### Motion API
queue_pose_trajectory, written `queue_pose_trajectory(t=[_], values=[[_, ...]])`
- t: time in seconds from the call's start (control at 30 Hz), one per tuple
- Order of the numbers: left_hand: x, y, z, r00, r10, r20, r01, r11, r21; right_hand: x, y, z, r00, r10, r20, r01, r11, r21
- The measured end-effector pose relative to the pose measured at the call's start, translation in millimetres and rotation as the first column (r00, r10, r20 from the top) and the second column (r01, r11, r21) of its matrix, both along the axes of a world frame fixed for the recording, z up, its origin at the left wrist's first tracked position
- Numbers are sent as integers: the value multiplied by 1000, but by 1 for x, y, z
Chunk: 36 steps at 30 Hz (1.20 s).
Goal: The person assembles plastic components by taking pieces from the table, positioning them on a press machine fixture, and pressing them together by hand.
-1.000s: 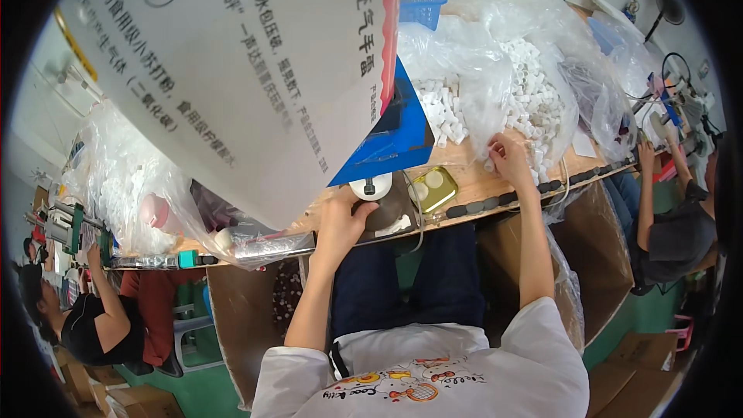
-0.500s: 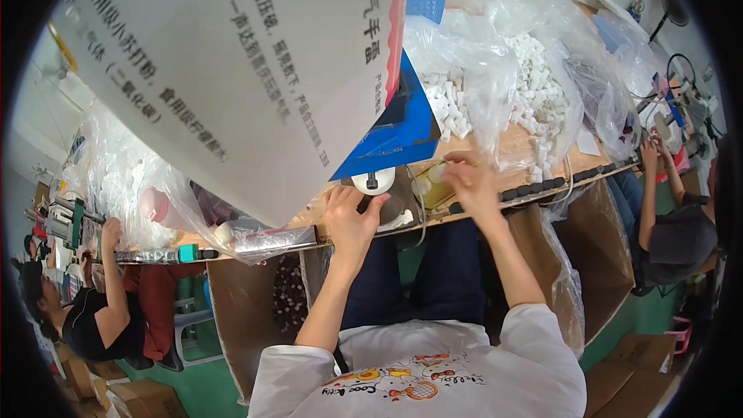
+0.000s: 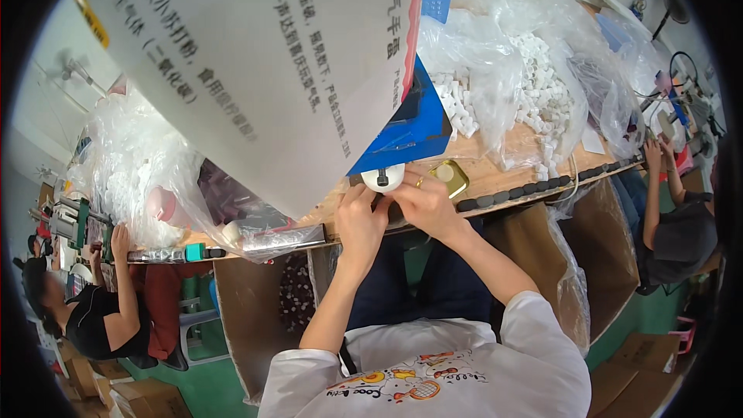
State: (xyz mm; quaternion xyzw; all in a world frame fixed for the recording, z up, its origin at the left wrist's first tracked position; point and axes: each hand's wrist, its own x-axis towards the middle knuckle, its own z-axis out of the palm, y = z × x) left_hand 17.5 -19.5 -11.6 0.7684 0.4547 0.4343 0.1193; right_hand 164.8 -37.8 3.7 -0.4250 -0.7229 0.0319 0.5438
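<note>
Machine head (image 3: 383, 179), hands (image 3: 360, 223) close, near table edge (image 3: 487, 187)

The wooden bench (image 3: 499, 158) bears small white pieces (image 3: 546, 161).

I could pass over the worktop (image 3: 501, 161) right of the yellow tin (image 3: 452, 176); the blue machine (image 3: 414, 138) and printed sheet (image 3: 267, 85) block me farther left.

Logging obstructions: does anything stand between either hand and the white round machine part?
Nothing visible does: the left hand and right hand are both at the white round part. The printed sheet hides some of the blue machine, but neither hand.
</note>
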Motion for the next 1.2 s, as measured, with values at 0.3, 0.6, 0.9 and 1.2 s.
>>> queue_pose_trajectory(t=[0.3, 0.6, 0.9, 1.2], values=[[-12, -4, 0, 1000, -2, 25, 5, 992, -123, 2, -2, 11, 995, 22, 98, -22, 1000, -4], [-25, -6, 6, 970, -130, 206, 193, 927, -323, 125, 63, -37, 814, -502, 292, 577, 756, -309], [-1, -3, 2, 880, -74, 469, 234, 927, -293, 135, 43, -41, 693, -517, 503, 692, 673, -261], [-38, -11, 36, 961, 49, 274, 82, 891, -446, 13, 22, -51, 761, -158, -629, -203, 863, -463]])
